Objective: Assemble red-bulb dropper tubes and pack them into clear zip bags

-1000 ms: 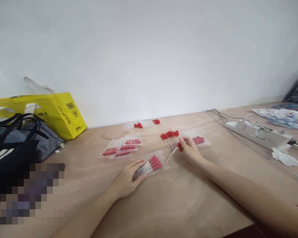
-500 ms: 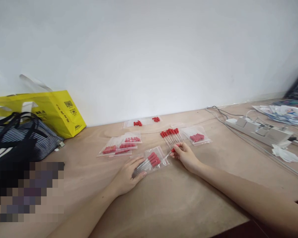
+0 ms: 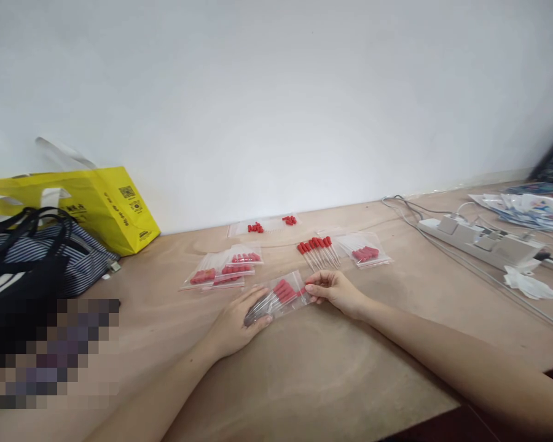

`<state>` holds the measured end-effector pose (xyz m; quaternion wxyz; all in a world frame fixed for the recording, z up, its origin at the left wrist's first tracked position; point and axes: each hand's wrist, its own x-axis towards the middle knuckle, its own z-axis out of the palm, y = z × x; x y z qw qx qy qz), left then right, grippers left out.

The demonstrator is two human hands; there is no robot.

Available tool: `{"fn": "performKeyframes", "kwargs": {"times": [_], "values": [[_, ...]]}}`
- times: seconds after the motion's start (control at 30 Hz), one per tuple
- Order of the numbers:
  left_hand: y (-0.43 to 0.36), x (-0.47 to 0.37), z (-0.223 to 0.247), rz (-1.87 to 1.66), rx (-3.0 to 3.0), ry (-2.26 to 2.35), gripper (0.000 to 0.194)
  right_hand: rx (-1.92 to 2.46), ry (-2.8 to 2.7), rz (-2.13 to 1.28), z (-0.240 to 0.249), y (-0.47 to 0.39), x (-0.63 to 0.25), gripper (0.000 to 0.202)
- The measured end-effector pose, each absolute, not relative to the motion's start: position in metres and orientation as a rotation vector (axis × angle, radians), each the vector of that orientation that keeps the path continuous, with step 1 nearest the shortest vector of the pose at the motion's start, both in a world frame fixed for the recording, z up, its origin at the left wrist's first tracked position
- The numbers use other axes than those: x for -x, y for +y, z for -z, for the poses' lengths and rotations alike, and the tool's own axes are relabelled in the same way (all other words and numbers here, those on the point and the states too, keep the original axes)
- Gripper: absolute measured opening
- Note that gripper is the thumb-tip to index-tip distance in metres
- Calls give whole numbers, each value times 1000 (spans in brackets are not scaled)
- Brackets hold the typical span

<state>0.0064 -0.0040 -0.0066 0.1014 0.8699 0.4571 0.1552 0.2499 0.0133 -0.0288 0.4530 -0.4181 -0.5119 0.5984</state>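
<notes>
A clear zip bag [image 3: 297, 280] lies in front of me, holding several glass droppers [image 3: 284, 291] with red rubber bulbs. My left hand [image 3: 230, 325] grips the bag's closed end, thumb on the near side and fingers on the far side. At the bag's mouth, my right hand [image 3: 335, 296] pinches the red bulb of one dropper [image 3: 301, 293]; its glass stem is inside the bag among the others. Just beyond my right hand, a row of loose droppers [image 3: 319, 247] lies fanned on the wooden table [image 3: 304, 380].
Filled zip bags [image 3: 233, 267] overlap at left, and another filled bag [image 3: 366, 252] lies at right. More red-bulbed droppers [image 3: 255, 228] lie by the wall. A yellow bag [image 3: 101, 209] and striped bag [image 3: 85, 258] stand left; a power strip [image 3: 483, 242] with cables sits right.
My right hand has moved left with the dropper, sliding its stem deeper into the bag until the bulb is at the mouth. My left hand keeps its hold.
</notes>
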Motion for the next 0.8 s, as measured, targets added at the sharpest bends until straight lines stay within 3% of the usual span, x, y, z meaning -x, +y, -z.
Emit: {"fn": "performKeyframes", "kwargs": {"times": [0.23, 0.63, 0.73, 0.8], "values": [[-6, -6, 6, -421, -2544, 1380, 50, 1034, -1731, -1520, 23, 17, -254, 31], [-5, -5, 9, -369, -2553, 1361, 50, 1127, -1757, -1378, 27, 17, -235, 32], [-3, -3, 7, -353, -2614, 1234, 46, 1035, -1882, -1400, 23, 20, -253, 33], [3, -4, 2, -304, -2681, 1076, 44, 1052, -1929, -1231, 21, 25, -270, 30]]}}
